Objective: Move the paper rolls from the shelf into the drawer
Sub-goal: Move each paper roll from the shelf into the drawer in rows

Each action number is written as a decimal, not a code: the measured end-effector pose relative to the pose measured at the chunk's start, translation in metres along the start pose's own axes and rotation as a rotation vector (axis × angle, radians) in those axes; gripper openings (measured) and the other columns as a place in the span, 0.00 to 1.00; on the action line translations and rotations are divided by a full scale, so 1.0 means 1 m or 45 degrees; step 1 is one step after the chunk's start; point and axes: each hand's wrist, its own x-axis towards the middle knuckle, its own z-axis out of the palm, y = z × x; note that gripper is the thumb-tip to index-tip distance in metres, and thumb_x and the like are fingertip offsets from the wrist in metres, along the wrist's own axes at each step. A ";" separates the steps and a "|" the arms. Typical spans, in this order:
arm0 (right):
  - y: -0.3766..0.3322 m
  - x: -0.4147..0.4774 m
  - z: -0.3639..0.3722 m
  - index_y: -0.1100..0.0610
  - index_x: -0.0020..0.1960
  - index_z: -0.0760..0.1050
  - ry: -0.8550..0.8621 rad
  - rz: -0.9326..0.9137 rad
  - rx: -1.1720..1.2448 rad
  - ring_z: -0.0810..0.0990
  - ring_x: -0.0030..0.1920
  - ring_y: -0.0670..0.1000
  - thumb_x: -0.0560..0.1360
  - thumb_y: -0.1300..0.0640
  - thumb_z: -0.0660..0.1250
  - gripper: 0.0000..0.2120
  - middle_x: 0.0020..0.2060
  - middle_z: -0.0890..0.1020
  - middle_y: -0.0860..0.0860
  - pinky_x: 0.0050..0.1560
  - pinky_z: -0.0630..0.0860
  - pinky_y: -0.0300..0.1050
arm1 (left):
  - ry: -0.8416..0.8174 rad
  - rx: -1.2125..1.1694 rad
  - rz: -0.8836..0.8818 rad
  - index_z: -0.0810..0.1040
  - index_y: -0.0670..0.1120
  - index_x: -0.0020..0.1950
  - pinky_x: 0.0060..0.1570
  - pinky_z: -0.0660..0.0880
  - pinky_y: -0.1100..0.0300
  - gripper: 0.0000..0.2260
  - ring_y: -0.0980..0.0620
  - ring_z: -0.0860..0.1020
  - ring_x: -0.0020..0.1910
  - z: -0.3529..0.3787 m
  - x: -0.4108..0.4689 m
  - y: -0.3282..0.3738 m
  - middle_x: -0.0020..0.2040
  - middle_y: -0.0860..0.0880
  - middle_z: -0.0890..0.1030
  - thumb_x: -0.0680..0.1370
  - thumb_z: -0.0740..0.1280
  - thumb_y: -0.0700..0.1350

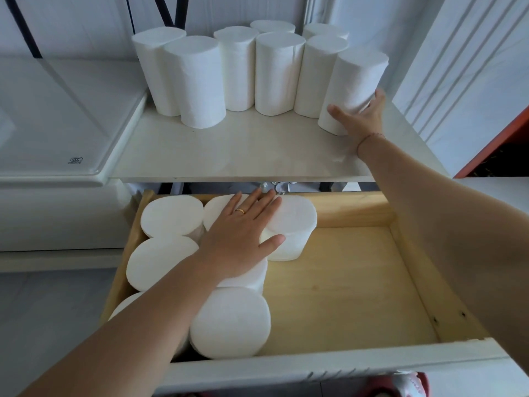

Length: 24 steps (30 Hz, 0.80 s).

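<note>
- The right hand [361, 117] grips the lower part of a tall white cylindrical paper roll [355, 78] at the right end of the flat white shelf board [229, 150]. The thumb lies on the roll's near left side and the fingers [378, 98] curl round its right side.
- The left hand [243, 236] lies flat on the tops of the upright white rolls in the drawer [171, 216]. Its fingers are straight and slightly spread, and they hold nothing.
- The step in hand, as I judge it, is lifting the gripped roll off the shelf and down into the open pale wooden drawer [415, 267].
- To do it well, draw the roll toward the near edge before lowering it, so it does not knock its neighbour just to the left.
- Hold it firmly but lightly, since soft paper probably dents under a tight squeeze.
- Set it upright on the bare wood just right of the stored rolls, touching them. The flat left hand can steady that group meanwhile.
- The gripped roll is plain white with a slightly oval top. I cannot tell whether its base has left the shelf.
- Seven more white shelf rolls [194, 81] stand far on the board, packed close together in two rows.
- The drawer's rolls fill its left side.
</note>
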 end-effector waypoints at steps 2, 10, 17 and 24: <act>-0.003 0.004 0.002 0.54 0.77 0.49 0.018 -0.020 0.023 0.63 0.73 0.52 0.65 0.47 0.77 0.52 0.73 0.63 0.51 0.73 0.63 0.52 | 0.003 -0.010 0.002 0.42 0.52 0.77 0.71 0.33 0.58 0.31 0.61 0.36 0.73 -0.001 -0.001 0.000 0.77 0.56 0.42 0.77 0.40 0.64; -0.010 0.007 -0.003 0.56 0.67 0.59 0.014 -0.080 -0.053 0.73 0.60 0.50 0.63 0.50 0.76 0.40 0.62 0.71 0.51 0.60 0.73 0.45 | -0.014 -0.019 0.004 0.41 0.52 0.77 0.72 0.34 0.56 0.31 0.59 0.37 0.74 -0.002 -0.002 0.001 0.77 0.56 0.41 0.77 0.40 0.63; -0.008 -0.030 -0.020 0.55 0.63 0.61 -0.125 -0.160 -0.101 0.74 0.60 0.51 0.64 0.51 0.78 0.36 0.61 0.73 0.52 0.58 0.75 0.46 | -0.017 -0.027 -0.003 0.41 0.53 0.77 0.71 0.32 0.59 0.31 0.63 0.34 0.71 -0.001 -0.001 0.001 0.76 0.58 0.40 0.77 0.41 0.63; -0.013 -0.091 -0.053 0.61 0.68 0.66 -0.454 -0.177 -0.037 0.78 0.61 0.54 0.64 0.62 0.79 0.37 0.61 0.78 0.57 0.61 0.76 0.55 | -0.039 0.012 -0.006 0.40 0.54 0.77 0.70 0.31 0.59 0.31 0.59 0.37 0.74 -0.002 -0.001 0.001 0.77 0.56 0.41 0.76 0.40 0.64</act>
